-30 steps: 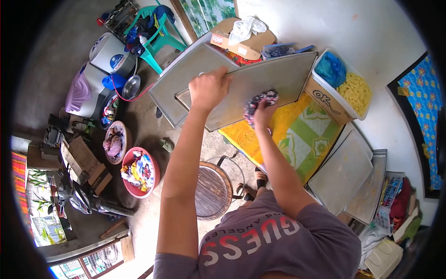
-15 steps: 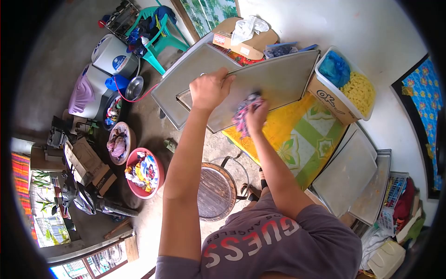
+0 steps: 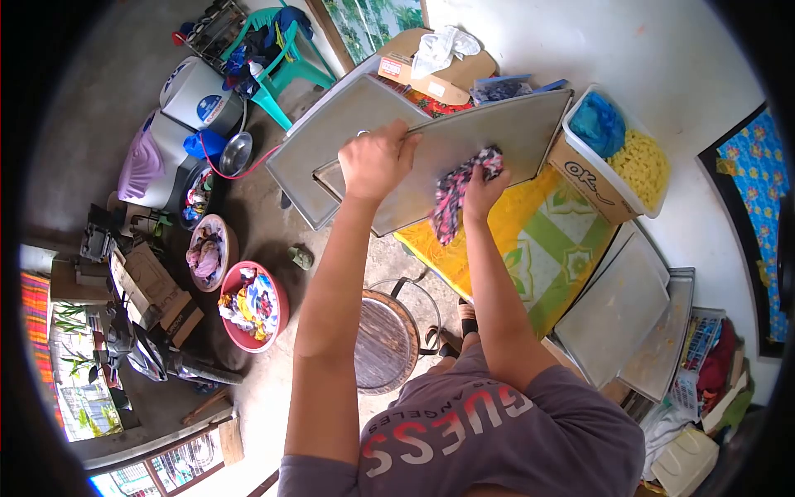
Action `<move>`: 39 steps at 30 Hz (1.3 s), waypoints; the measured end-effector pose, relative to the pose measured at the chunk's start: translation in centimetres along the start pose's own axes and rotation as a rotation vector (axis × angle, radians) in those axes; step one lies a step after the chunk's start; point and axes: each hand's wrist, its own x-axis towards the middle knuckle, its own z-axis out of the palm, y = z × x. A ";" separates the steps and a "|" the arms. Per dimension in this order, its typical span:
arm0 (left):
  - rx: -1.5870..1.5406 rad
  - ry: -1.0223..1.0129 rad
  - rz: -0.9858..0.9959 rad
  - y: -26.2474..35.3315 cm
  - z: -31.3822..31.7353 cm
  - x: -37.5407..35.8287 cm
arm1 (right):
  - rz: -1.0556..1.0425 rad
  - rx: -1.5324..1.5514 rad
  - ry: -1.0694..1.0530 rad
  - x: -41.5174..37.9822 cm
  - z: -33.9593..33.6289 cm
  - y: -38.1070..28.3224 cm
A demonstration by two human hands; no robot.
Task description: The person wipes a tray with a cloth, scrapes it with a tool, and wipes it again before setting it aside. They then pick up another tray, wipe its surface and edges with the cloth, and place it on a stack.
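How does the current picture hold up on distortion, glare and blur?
Head view: wide-angle bowing, with black corners; head view: floor washed out at lower left; head view: left hand and patterned cloth fairly sharp, without obvious motion blur.

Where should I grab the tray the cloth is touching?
Probably the top edge of the tray, right of the left hand, from above: it tilts, so that thin edge stands raised, while the cloth covers part of its face.
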 end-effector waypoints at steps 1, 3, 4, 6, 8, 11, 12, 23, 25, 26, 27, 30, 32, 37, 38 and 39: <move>0.017 0.006 0.004 0.1 0.0 -0.1 | -0.015 -0.087 0.014 0.1 0.4 -0.7; 0.047 0.027 0.015 0.2 0.0 0.1 | -0.198 -0.232 0.004 -2.3 2.3 -0.1; 0.039 0.028 0.009 0.2 0.1 0.3 | -0.308 -0.270 -0.196 -4.6 2.8 -0.7; 0.026 0.014 -0.009 -0.1 0.3 0.3 | -0.597 -0.354 -0.299 -8.8 3.7 0.6; 0.007 0.036 -0.002 -0.2 0.5 0.4 | -0.578 -0.316 -0.409 -9.1 3.4 0.9; 0.006 0.041 0.016 -0.3 0.4 0.5 | -0.509 -0.355 -0.297 -4.9 2.4 1.2; 0.009 0.038 0.018 -0.4 0.3 0.4 | -0.416 -0.304 -0.221 -2.6 1.4 -1.1; 0.022 0.170 0.094 -0.3 0.5 0.3 | -0.490 -0.002 0.195 9.6 -0.1 -9.5; 0.019 0.166 0.093 -0.1 0.5 0.0 | -0.475 0.038 0.280 13.1 -0.8 -8.0; 0.026 0.170 0.094 -0.1 0.5 0.0 | -0.473 0.061 0.324 14.3 -1.1 -7.6; 0.034 0.176 0.094 -0.1 0.4 0.1 | -0.493 0.019 0.310 14.9 -1.6 -7.7; 0.040 0.170 0.086 -0.1 0.5 0.2 | -0.525 -0.085 0.295 16.1 -2.8 -7.4; 0.027 0.193 0.098 0.0 0.5 0.3 | -0.517 -0.126 0.315 16.6 -3.5 -6.7; 0.009 0.204 0.097 -0.2 0.8 0.7 | -0.330 -0.264 0.250 15.0 -5.1 1.8; 0.003 0.204 0.097 -0.4 0.9 0.8 | -0.269 -0.295 0.247 14.5 -5.2 4.4; 0.000 0.201 0.097 -0.7 1.0 0.9 | -0.233 -0.309 0.252 13.9 -5.5 6.2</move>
